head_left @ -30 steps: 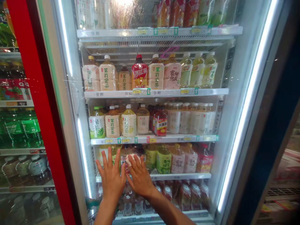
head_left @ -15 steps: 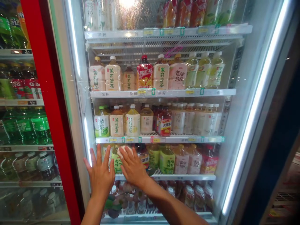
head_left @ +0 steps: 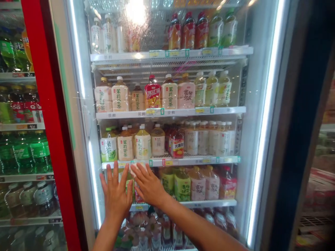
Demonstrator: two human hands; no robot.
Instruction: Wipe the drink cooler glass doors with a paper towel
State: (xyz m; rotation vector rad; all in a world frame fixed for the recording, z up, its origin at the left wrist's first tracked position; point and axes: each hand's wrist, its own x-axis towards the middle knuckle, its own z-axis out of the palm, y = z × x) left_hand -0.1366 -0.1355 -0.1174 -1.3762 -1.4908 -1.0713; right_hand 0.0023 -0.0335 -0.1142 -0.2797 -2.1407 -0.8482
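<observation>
My left hand (head_left: 116,195) lies with its fingers spread against the glass door (head_left: 136,15) of a lit drinks fridge. Beside it, my right hand (head_left: 149,184) presses a white wiping cloth (head_left: 134,171) flat to the glass; only a little of the cloth shows around the fingers. Both hands are in front of the lower shelves, partly hiding bottles there. Behind the glass, a green-labelled bottle (head_left: 182,185) stands to the right of my right hand.
Rows of bottled tea fill the shelves, among them a red-labelled bottle (head_left: 153,92). On the left a red door frame (head_left: 52,139) separates a second fridge with green bottles (head_left: 40,151). A dark frame (head_left: 290,139) edges the right side. Flower-like reflections show low on the glass.
The view has tilted and shifted, so the shelves sit lower and a little further left. Both hands stay on the glass, my right hand with the cloth slightly higher against the shelves.
</observation>
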